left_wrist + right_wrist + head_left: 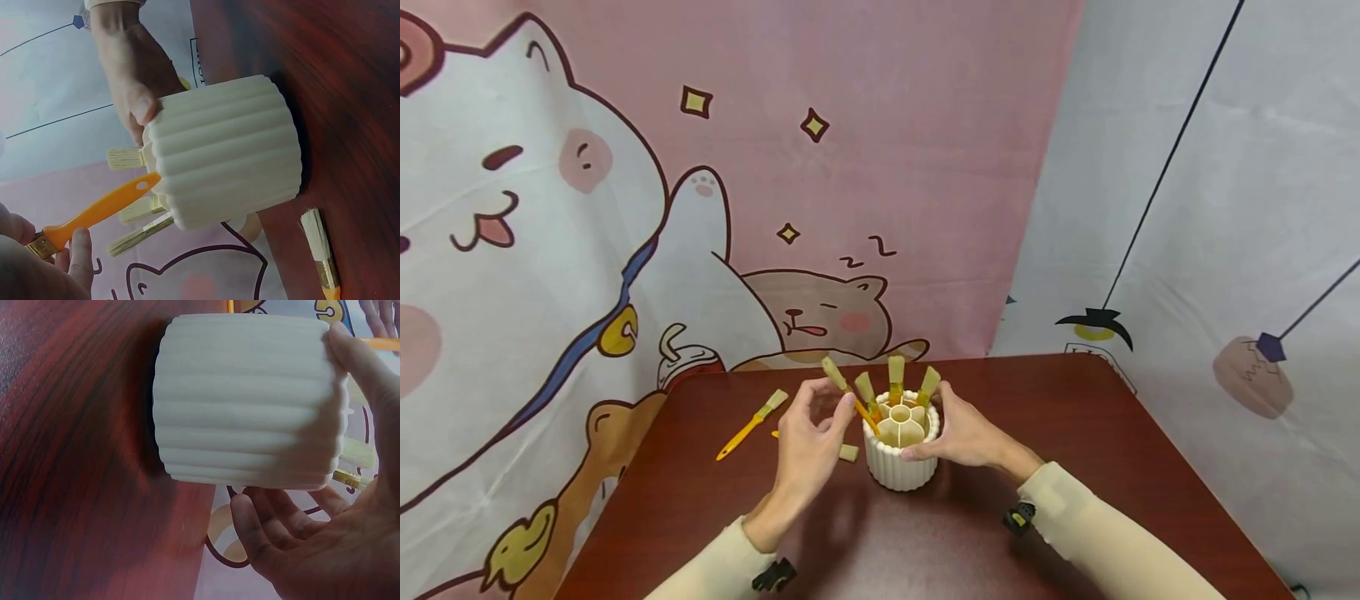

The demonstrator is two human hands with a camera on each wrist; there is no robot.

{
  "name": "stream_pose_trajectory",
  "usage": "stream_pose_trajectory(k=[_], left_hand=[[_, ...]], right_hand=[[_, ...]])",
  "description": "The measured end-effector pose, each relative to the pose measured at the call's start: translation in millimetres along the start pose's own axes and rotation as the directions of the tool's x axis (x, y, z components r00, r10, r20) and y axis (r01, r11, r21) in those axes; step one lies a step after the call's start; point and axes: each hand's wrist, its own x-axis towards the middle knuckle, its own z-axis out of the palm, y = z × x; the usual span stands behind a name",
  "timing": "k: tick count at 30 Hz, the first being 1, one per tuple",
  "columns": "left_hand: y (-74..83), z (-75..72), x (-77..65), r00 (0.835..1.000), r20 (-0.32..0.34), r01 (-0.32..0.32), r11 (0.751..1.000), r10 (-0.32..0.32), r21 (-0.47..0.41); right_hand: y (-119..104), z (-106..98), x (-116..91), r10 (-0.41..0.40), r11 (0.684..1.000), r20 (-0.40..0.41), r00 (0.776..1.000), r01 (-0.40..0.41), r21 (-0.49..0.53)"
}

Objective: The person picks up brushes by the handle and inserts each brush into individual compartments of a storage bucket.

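My left hand (808, 437) pinches a paintbrush (103, 209) with an orange handle near its metal ferrule. The brush tilts bristles up, and its handle end is right at the rim of a white ribbed brush holder (901, 471). Around the holder's right side, my right hand (973, 433) steadies it, thumb at the front rim and fingers toward the back. Petal-shaped compartments surround a round centre inside. Three brushes stand bristles up in it: one at the left (865, 387), one at the back (896, 373), one at the right (929, 383).
On the dark red wooden table (1075, 500), an orange-handled brush (751, 426) lies left of my left hand. Another brush (848, 452) lies beside the holder, partly hidden behind that hand. A cartoon-printed cloth (925, 167) hangs behind the table.
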Motion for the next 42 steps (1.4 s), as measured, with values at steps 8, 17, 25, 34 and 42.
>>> stream_pose_trajectory(k=[8,17,25,34,42], left_hand=[[-9.6,10.7,-3.0,0.999,0.034,0.007,0.999,-0.008,0.046],[-22.1,21.6,-4.5,0.998,0.061,-0.023,0.997,0.018,0.08],[-24.1,23.3,-7.4,0.997,0.081,-0.013,0.996,0.005,0.094],[-26.9,25.2,-8.5,0.996,0.093,-0.012,0.993,0.002,0.114],[-29.6,25.0,-10.0,0.994,0.107,-0.004,0.989,-0.012,0.147]], right_hand=[[-2,4,-3,0.015,1.0,-0.035,0.999,-0.016,-0.012],[-4,4,-3,0.031,0.999,-0.063,0.998,-0.033,-0.042],[-6,3,-2,0.032,0.998,-0.072,0.997,-0.036,-0.056],[-7,3,-1,0.04,0.998,-0.071,0.997,-0.043,-0.054],[-8,4,0,0.048,0.998,-0.066,0.997,-0.052,-0.048]])
